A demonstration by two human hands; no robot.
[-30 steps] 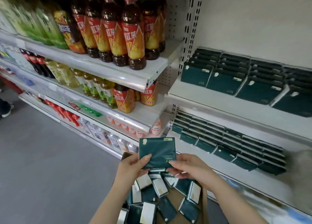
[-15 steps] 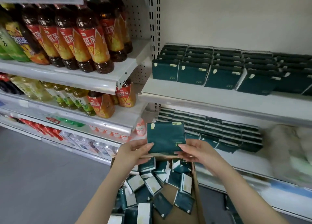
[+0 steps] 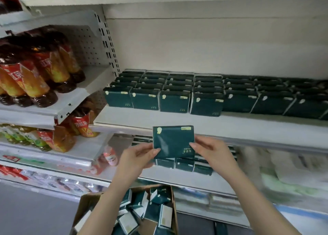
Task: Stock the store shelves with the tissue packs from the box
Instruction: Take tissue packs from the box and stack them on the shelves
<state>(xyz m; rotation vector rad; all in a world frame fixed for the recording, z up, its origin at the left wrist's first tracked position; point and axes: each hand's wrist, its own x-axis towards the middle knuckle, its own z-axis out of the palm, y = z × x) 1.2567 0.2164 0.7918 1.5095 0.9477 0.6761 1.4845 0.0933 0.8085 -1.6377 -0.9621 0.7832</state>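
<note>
Shelf (image 3: 177,123): white, just above and behind your grip; shelved packs (image 3: 174,101) stand on it in upright rows.
Pack (image 3: 173,140): one green pack, upright between your hands, in front of the shelf's edge.
Left hand (image 3: 136,156): you pinch the pack's lower left corner.
Right hand (image 3: 211,151): you pinch its lower right side.
Box (image 3: 85,204): open cardboard, straight below your grip; loose packs (image 3: 150,210) lie jumbled inside.
Bottles (image 3: 35,78): up and left of your grip, in the next bay.
</note>
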